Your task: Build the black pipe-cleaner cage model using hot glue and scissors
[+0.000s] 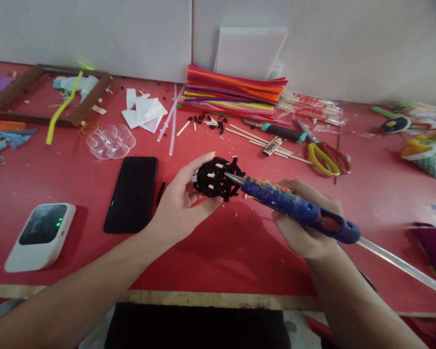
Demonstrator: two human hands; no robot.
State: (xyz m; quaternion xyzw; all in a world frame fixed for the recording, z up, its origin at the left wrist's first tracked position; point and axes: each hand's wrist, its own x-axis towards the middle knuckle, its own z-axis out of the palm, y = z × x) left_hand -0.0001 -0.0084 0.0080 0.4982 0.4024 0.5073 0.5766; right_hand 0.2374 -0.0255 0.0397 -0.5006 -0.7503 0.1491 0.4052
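Note:
Between the thumb and fingers of my left hand (183,196) is a small rounded black fuzzy craft piece (212,178), with short pale wooden stick pieces showing in it. My right hand (305,223) is wrapped round a blue hot glue gun (283,199), stained with dried colours near the front. A clear glue stick (399,264) extends from its back end. The metal nozzle points left and meets the black piece in view; whether it touches cannot be made out. The fingers under the glue gun are partly hidden.
Beyond my hands lie scissors (323,155), a black-and-teal-handled knife (281,132), wooden sticks (240,133) and stacked coloured pipe cleaners (236,92). To the left are a black phone (132,194), a white device (41,237), a clear flower-shaped tray (111,141) and a brown frame (10,97).

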